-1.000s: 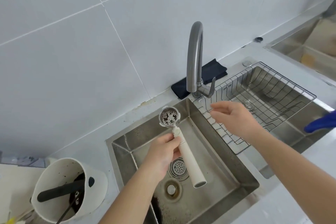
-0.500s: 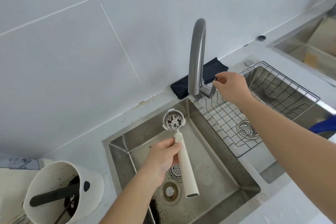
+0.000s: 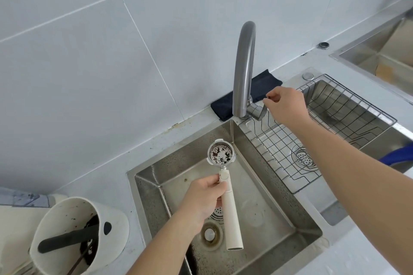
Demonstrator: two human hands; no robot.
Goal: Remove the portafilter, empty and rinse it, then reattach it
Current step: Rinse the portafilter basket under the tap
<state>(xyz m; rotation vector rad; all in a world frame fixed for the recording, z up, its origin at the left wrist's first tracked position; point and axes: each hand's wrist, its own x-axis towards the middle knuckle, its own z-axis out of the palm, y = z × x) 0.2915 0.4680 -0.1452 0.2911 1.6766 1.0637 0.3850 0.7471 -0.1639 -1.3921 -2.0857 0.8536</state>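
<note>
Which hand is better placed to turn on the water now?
The right hand: it is already at the faucet lever, while the left hand holds the portafilter over the sink.

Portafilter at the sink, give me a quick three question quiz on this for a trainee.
1. True or false: the portafilter basket is already clean.
2. Which hand is at the faucet lever? A) left hand B) right hand C) neither
3. Fill in: the left hand holds the portafilter over the ____.

Key:
1. False; dark coffee residue spots the basket.
2. B; the right hand is at the lever, and no water is visible.
3. Sink.
</note>
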